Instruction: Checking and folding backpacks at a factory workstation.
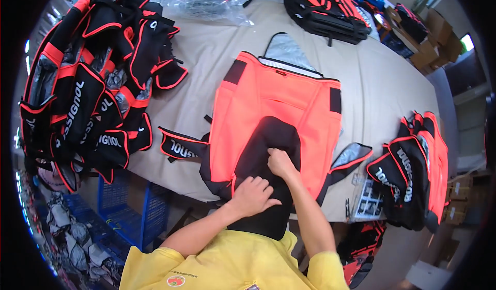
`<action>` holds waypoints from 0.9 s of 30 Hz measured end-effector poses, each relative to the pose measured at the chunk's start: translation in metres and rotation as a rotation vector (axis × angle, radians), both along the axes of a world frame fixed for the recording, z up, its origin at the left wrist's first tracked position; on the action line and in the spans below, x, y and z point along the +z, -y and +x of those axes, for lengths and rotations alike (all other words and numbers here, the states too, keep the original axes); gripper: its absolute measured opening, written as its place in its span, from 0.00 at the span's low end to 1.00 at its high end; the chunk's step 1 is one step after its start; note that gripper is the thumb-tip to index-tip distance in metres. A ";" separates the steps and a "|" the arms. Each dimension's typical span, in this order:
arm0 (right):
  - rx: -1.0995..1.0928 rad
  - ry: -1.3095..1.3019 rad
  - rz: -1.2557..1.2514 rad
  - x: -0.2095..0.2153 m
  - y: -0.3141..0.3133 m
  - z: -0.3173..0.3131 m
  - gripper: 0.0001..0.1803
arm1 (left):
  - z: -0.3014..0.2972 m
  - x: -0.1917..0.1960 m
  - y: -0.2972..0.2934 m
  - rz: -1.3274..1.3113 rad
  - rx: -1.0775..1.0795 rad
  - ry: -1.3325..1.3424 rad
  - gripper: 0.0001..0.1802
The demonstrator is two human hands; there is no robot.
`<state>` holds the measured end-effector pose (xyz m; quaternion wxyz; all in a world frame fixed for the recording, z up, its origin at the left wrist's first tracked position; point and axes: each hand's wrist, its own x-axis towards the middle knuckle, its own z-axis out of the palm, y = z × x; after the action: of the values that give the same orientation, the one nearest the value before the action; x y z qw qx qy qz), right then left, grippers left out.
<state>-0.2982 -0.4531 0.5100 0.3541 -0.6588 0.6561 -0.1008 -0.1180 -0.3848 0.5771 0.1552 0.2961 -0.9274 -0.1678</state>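
Observation:
An unfinished backpack body (289, 99) in bright orange and black fabric lies on the table in front of me, its silver-lined top flap (289, 50) pointing away. A black panel (268, 140) runs from its middle down to my lap. My left hand (253, 194) rests flat at the lower left of this panel, thumb stretched out and fingers slightly apart. Farther up on the panel, my right hand (280, 163) is closed, knuckles up; what its fingertips hold, if anything, is hidden. Black side wings with orange edging (181, 146) spread out from the body.
A heap of black and orange bag pieces (88, 88) covers the table's left side. More pieces (413, 171) hang over the right edge. At the back are clear plastic wrap (206, 1) and a backpack (328, 13). Blue crates (124, 207) stand below left.

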 end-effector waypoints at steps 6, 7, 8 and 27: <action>0.122 -0.300 -0.855 -0.050 0.100 -0.036 0.11 | -0.008 0.012 -0.002 0.080 0.048 0.028 0.24; 0.215 -0.436 -0.935 -0.057 0.109 -0.038 0.11 | -0.008 0.013 -0.003 0.080 0.030 0.037 0.24; 0.227 -0.424 -0.926 -0.064 0.115 -0.040 0.11 | -0.009 0.015 -0.003 0.081 0.007 0.044 0.23; 0.070 -1.179 -0.721 -0.164 0.121 -0.041 0.13 | -0.006 0.001 0.009 0.242 -0.079 -0.104 0.20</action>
<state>-0.3389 -0.5741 0.3456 -0.2996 -0.7009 0.6431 0.0737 -0.1240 -0.3938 0.5778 0.1593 0.2668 -0.9020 -0.2996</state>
